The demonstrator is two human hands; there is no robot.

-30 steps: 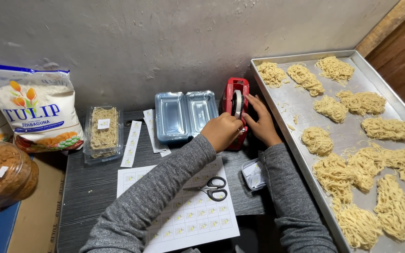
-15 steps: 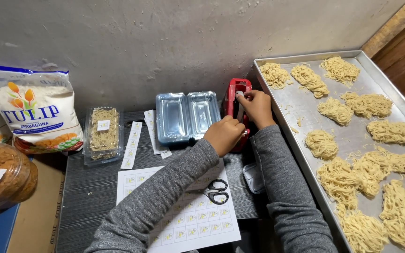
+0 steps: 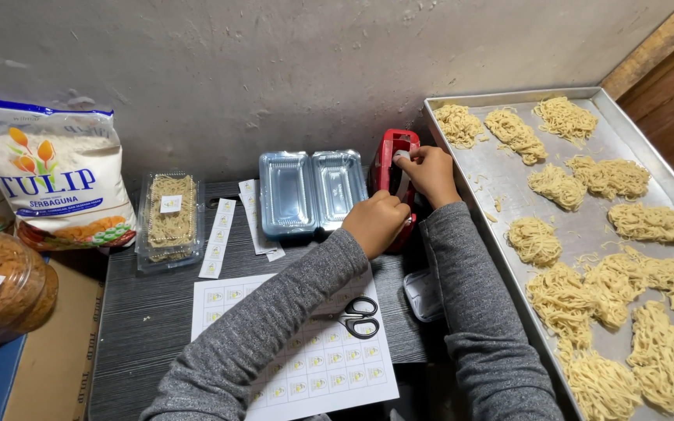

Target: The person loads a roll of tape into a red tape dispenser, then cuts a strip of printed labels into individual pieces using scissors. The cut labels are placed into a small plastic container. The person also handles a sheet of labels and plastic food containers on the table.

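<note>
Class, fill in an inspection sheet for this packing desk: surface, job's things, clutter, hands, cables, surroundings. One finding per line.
Surface: dark wood-grain desk, partly covered.
Job's things: red tape dispenser standing by the wall; open clear plastic tray beside it.
Clutter: sticker sheet with scissors on it; cut sticker strips; closed noodle pack; flour bag.
Hands: left hand against the dispenser's lower part; right hand on its top.
Cables: nothing seen.
Surroundings: grey wall; metal tray of noodle nests on the right.
</note>
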